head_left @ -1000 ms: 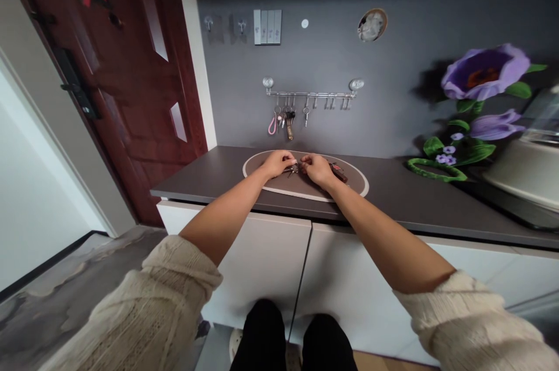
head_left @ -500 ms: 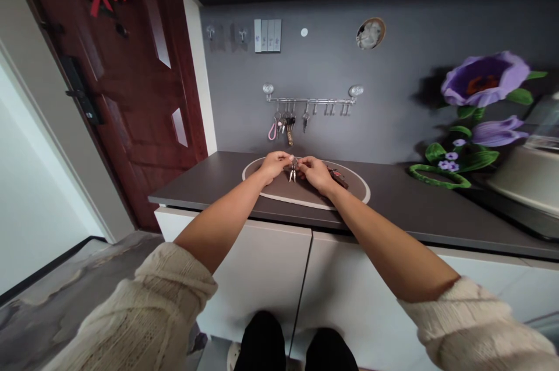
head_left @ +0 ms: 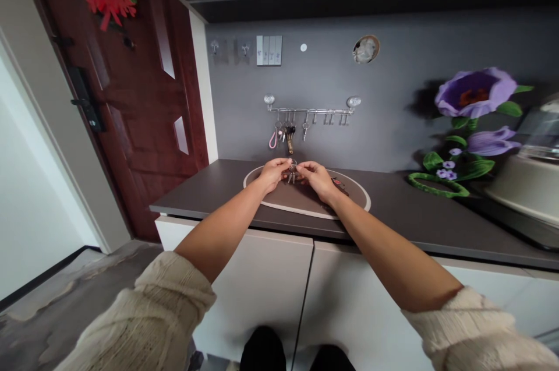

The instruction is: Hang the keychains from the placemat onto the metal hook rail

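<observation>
Lifting keys (head_left: 292, 176) higher in both hands (head_left: 272, 173) (head_left: 318, 179)

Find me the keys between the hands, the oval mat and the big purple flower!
Keys (head_left: 292, 175): head view, on the dangling part.
Oval mat (head_left: 292, 198): head view, on its brown surface.
Big purple flower (head_left: 474, 96): head view, on its orange middle.

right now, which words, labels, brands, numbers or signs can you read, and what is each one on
Nothing can be read with certainty.
Brown tag among the hanging keys: lettering-like marks, too small to read.
Wall panel: small marks on its strips, too small to read.
Door lock: a pale mark, too small to make out.
Keys between left hand and right hand: none legible.
</observation>
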### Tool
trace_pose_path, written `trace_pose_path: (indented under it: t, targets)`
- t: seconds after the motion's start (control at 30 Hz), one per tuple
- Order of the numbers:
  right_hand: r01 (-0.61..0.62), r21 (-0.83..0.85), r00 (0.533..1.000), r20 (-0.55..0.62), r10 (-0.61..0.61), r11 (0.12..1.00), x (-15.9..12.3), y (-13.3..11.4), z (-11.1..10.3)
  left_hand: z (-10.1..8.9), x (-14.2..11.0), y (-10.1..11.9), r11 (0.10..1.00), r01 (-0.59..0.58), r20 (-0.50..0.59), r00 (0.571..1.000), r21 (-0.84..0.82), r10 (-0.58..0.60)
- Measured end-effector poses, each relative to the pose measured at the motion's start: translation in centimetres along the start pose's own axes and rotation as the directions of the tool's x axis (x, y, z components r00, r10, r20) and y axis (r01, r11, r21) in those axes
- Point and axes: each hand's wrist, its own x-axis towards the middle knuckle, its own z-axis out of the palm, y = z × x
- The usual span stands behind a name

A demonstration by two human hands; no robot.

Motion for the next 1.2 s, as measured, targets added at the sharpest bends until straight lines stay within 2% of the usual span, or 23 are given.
trace_pose_path:
  t: [0.4, 0.53, 0.73, 0.8, 0.87, 0.97, 1.03, 1.2]
  targets:
    - [0.137, -0.052, 0.991, 0.011, -0.136, 0.989, 0.3, 0.6, -0.5, 0.6, -0.7, 0.2, 1.0, 0.004, 0.054, 0.999, 0.012, -0.005]
    - [0.183, -0.074, 0.983, -0.006, -0.184, 0.98, 0.3, 0.7, -0.6, 0.8, -0.9, 0.2, 0.998, 0.006, 0.023, 1.0, 0.066, -0.008]
    - [0.168, -0.061, 0.984, -0.055, -0.171, 0.984, 0.1, 0.3, -0.7, 0.9, -0.9, 0.0, 0.964, -0.111, 0.044, 0.994, 0.242, 0.103]
    - [0.147, -0.021, 0.986, -0.079, -0.148, 0.989, 0.1, 0.3, -0.7, 0.8, -0.9, -0.1, 0.926, -0.159, 0.005, 0.986, 0.343, 0.168]
    - [0.117, 0.042, 0.988, -0.104, -0.112, 0.992, 0.2, 0.3, -0.8, 0.8, -0.8, -0.1, 0.848, -0.206, -0.016, 0.969, 0.488, 0.245]
    - [0.081, 0.117, 0.99, -0.125, -0.067, 0.99, 0.8, 0.0, -1.2, 0.9, -0.7, -0.3, 0.646, -0.287, 0.049, 0.932, 0.707, 0.36]
    - [0.07, 0.135, 0.989, -0.141, -0.051, 0.988, 1.6, -0.6, -1.7, 1.0, -0.6, -0.5, 0.533, -0.324, 0.113, 0.914, 0.781, 0.39]
    - [0.072, 0.152, 0.968, -0.247, -0.033, 0.986, 4.9, -3.1, -3.0, 1.3, -0.7, -0.7, 0.448, -0.343, 0.169, 0.908, 0.825, 0.384]
